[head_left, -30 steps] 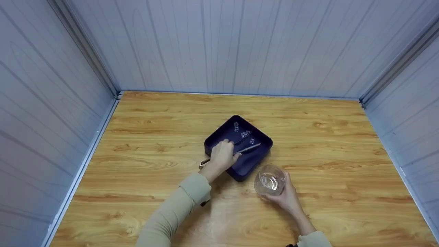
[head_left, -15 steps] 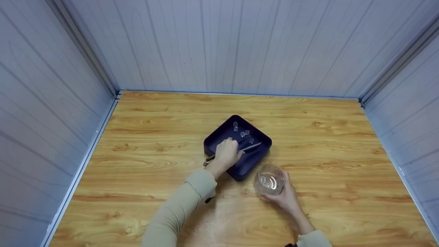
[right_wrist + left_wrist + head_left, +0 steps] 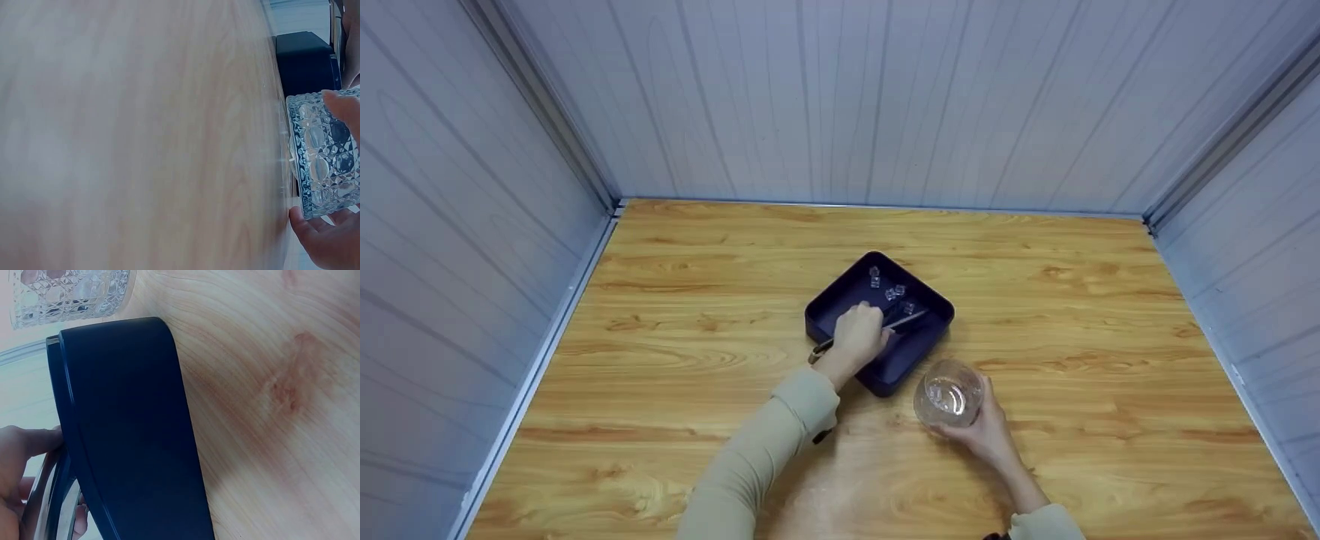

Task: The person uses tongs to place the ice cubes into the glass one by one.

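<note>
Metal tongs point(image 3: 909, 319) are gripped in my left hand point(image 3: 859, 331), which is over the near-left side of a dark navy tray point(image 3: 894, 367). Their arms reach into the tray, tips near the clear cubes point(image 3: 895, 292); whether a cube sits between the tips cannot be told. In the left wrist view, thumb and fingers lie on either side of the tongs point(image 3: 42, 495), beside the tray wall point(image 3: 129, 427). My right hand point(image 3: 988, 429) holds a clear patterned glass point(image 3: 949, 394) just off the tray's near-right side. Thumb and fingers wrap the faceted glass point(image 3: 326, 152) in the right wrist view.
Everything is on a wood-grain table point(image 3: 697, 300). Pale panel walls point(image 3: 840, 105) enclose its back, left and right sides. The tray's raised rim runs between the tongs and the glass.
My left hand has shifted slightly right and forward with the tongs, and the tongs' arms have drawn closer together. My right hand and the glass have stayed in place.
</note>
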The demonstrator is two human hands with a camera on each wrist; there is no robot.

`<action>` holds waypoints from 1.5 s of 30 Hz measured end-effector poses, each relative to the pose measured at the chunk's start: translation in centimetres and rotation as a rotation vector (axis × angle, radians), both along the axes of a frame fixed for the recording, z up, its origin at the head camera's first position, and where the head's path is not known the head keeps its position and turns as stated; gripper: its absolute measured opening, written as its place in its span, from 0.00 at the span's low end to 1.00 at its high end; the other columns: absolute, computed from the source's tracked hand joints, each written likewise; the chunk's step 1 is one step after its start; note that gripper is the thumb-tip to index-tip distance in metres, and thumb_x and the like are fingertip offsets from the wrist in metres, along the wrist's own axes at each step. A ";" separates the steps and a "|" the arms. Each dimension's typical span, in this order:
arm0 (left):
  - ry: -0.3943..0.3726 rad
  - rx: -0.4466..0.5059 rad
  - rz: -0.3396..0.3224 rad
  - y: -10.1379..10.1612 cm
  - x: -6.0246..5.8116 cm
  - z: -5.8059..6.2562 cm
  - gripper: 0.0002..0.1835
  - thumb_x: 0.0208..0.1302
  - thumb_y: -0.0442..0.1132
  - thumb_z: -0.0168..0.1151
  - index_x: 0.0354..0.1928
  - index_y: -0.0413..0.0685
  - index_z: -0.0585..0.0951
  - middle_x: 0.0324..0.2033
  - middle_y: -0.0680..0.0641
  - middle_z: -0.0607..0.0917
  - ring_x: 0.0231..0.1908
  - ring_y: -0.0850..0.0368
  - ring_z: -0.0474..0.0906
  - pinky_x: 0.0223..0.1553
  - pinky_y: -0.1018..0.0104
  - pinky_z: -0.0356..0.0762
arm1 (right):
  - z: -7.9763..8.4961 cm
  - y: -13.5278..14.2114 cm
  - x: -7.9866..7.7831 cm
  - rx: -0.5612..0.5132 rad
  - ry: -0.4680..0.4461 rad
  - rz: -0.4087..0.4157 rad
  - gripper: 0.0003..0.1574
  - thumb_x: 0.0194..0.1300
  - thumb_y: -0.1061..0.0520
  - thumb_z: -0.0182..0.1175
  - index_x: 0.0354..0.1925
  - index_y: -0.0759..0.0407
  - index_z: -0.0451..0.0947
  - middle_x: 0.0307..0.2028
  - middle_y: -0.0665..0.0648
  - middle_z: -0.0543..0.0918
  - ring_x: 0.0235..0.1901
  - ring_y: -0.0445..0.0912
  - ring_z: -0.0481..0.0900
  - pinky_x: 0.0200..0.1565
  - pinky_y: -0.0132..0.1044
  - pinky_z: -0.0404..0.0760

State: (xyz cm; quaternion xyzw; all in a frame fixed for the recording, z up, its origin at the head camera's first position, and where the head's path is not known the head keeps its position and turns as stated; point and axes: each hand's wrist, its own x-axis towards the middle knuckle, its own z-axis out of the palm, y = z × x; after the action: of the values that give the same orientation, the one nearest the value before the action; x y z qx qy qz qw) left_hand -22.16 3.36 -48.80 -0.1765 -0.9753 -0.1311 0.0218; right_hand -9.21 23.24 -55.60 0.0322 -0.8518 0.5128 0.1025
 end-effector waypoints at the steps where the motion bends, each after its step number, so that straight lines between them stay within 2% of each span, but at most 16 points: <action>1: -0.002 -0.007 0.001 0.0 0.0 0.0 0.14 0.55 0.47 0.60 0.25 0.43 0.83 0.31 0.44 0.80 0.31 0.50 0.78 0.29 0.59 0.77 | 0.0 0.0 0.0 0.010 0.008 -0.001 0.61 0.27 0.57 0.77 0.59 0.61 0.56 0.52 0.68 0.70 0.51 0.62 0.67 0.51 0.56 0.63; 7: 0.006 -0.020 0.003 0.2 -0.2 -0.1 0.14 0.55 0.47 0.59 0.26 0.43 0.83 0.30 0.44 0.79 0.30 0.50 0.78 0.29 0.58 0.76 | -0.3 0.0 -0.1 0.033 0.048 -0.020 0.60 0.25 0.57 0.77 0.58 0.60 0.58 0.50 0.65 0.72 0.49 0.59 0.69 0.49 0.54 0.65; 15: -0.001 -0.009 0.009 0.3 -0.3 -0.3 0.13 0.56 0.46 0.59 0.24 0.44 0.82 0.28 0.44 0.79 0.28 0.51 0.78 0.28 0.59 0.76 | 0.1 0.0 -0.1 -0.004 -0.029 -0.017 0.62 0.25 0.56 0.78 0.59 0.59 0.57 0.53 0.64 0.70 0.53 0.58 0.67 0.53 0.53 0.62; 22: -0.005 -0.014 0.013 0.4 -0.4 -0.4 0.12 0.56 0.45 0.58 0.24 0.44 0.82 0.27 0.45 0.79 0.28 0.51 0.78 0.28 0.59 0.76 | 0.1 0.0 -0.1 -0.017 -0.046 -0.017 0.62 0.25 0.56 0.78 0.59 0.59 0.57 0.54 0.64 0.69 0.54 0.57 0.66 0.54 0.52 0.61; 32: 0.075 0.009 0.007 0.5 -0.6 -0.7 0.11 0.54 0.42 0.59 0.22 0.44 0.81 0.23 0.45 0.79 0.24 0.50 0.78 0.24 0.59 0.75 | 0.1 0.0 0.0 0.003 -0.050 -0.010 0.60 0.27 0.56 0.77 0.59 0.59 0.57 0.52 0.66 0.70 0.53 0.58 0.67 0.53 0.53 0.62; 45: 0.093 0.023 -0.019 0.3 -0.5 -0.8 0.11 0.55 0.42 0.59 0.21 0.44 0.81 0.22 0.45 0.79 0.23 0.51 0.78 0.23 0.59 0.75 | 0.0 0.0 0.0 -0.004 -0.051 -0.017 0.61 0.26 0.56 0.77 0.59 0.60 0.56 0.52 0.66 0.70 0.53 0.58 0.67 0.54 0.52 0.61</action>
State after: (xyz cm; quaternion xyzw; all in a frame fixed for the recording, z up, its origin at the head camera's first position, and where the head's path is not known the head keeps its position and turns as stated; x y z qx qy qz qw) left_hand -22.66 3.70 -49.56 -0.1912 -0.9700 -0.1341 0.0680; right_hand -9.21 23.23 -55.62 0.0116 -0.8533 0.5142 0.0854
